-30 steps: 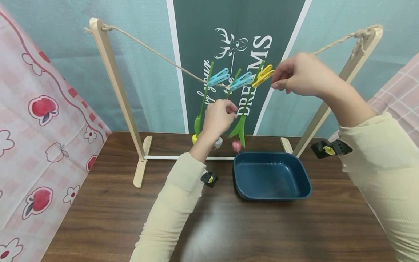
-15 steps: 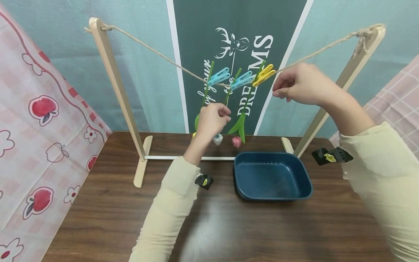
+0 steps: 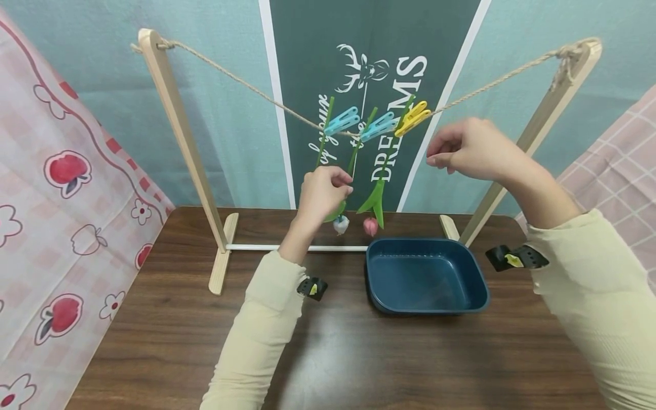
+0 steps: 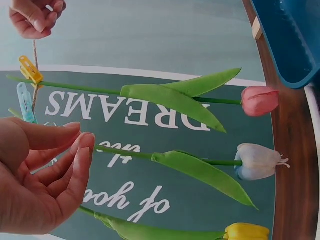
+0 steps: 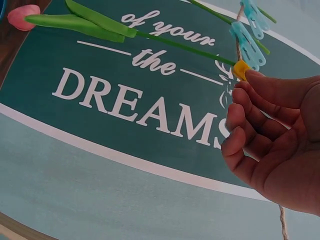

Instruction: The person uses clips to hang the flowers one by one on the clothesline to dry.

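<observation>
Three artificial tulips hang heads down from a rope (image 3: 246, 85), stems clipped by two light-blue clothespins (image 3: 342, 121) and a yellow clothespin (image 3: 413, 119). The heads are pink (image 3: 370, 226), white (image 3: 340, 225) and yellow (image 4: 247, 232); in the head view my left hand hides the yellow one. That left hand (image 3: 323, 195) hovers in front of the left stems, thumb near the fingertips, with nothing seen gripped. Right of the yellow clothespin and below the rope, my right hand (image 3: 474, 147) floats with loosely bent fingers and holds nothing.
Wooden posts (image 3: 181, 136) on both sides carry the rope, with a white rod (image 3: 251, 247) joining their feet. A dark blue basin (image 3: 425, 279) sits on the brown table (image 3: 205, 353) by the right foot. A printed curtain (image 3: 225, 142) hangs behind.
My left hand has drifted left and down, away from the white tulip's stem. My right hand has sunk below the rope. The clipped tulips hang nearly where they were.
</observation>
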`<state>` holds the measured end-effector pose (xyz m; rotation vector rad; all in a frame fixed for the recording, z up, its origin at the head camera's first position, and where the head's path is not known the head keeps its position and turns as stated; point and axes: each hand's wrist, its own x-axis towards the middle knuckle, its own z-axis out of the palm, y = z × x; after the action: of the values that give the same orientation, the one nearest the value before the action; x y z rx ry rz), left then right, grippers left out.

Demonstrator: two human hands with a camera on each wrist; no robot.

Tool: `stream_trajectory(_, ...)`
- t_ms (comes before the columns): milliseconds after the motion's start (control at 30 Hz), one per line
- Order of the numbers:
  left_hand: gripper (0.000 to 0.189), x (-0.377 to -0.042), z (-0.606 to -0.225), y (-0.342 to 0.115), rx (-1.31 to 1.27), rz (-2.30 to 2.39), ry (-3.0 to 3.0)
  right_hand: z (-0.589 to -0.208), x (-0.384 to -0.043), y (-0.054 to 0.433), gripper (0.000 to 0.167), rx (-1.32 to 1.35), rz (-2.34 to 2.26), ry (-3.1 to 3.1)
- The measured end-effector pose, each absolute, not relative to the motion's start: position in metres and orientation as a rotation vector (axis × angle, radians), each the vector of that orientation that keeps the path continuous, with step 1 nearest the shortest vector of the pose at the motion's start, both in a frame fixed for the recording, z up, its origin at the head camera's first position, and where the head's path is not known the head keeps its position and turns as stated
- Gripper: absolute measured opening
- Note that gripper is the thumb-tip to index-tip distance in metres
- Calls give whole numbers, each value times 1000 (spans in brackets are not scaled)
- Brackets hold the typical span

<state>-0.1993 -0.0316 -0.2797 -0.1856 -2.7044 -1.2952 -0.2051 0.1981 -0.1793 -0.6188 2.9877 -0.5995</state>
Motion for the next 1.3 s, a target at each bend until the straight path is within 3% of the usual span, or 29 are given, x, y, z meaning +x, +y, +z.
stream_trajectory(700, 9, -194, -299, -50, -144, -1306, -2738, -223, -196, 211, 9, -563, -708, 2913)
stream_trajectory(1300, 11, -188, -328, -78, -60, -1404, -2840, -288, -187, 229, 9, -549, -894, 2812)
